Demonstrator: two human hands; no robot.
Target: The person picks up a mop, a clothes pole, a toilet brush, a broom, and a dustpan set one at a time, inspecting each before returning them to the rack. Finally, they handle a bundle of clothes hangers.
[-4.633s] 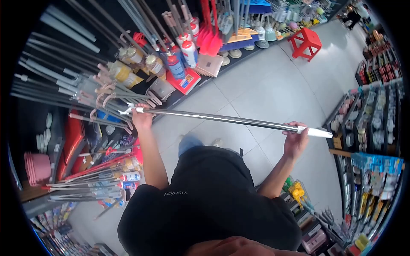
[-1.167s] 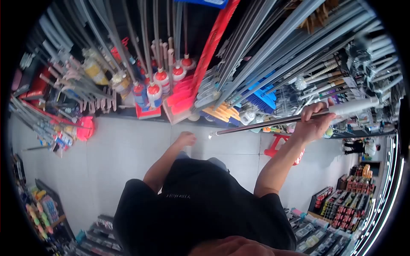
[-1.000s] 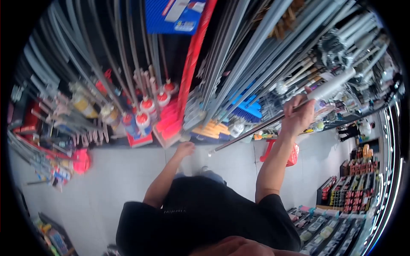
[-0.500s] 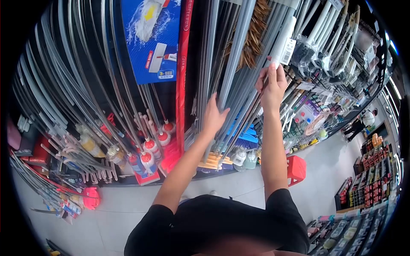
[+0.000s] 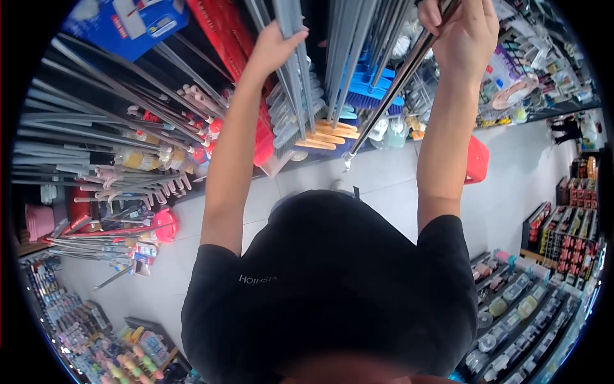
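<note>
My left hand (image 5: 274,48) is closed round grey broom poles (image 5: 299,77) near the top middle. Its fingers are partly hidden behind the poles. My right hand (image 5: 465,41) is at the upper right, its fingers wrapped round a shiny metal pole (image 5: 400,83). That pole slants down to the left, and its lower end hangs over the floor near the shelf edge. Between the hands stand more grey poles with blue broom heads (image 5: 374,82). Tan broom heads (image 5: 326,136) lie below the poles at my left hand.
Red wrapped poles (image 5: 220,38) and a blue package (image 5: 128,25) are at the upper left. Pink and grey handles crowd the left side. A red stool (image 5: 477,160) stands on the floor at right. Shelves of goods (image 5: 524,307) fill the lower right. Someone in dark trousers (image 5: 565,130) is far right.
The view has tilted down and turned. My right hand has brought the metal pole out from the row, its lower end now over the floor. My left hand has closed on grey poles.
</note>
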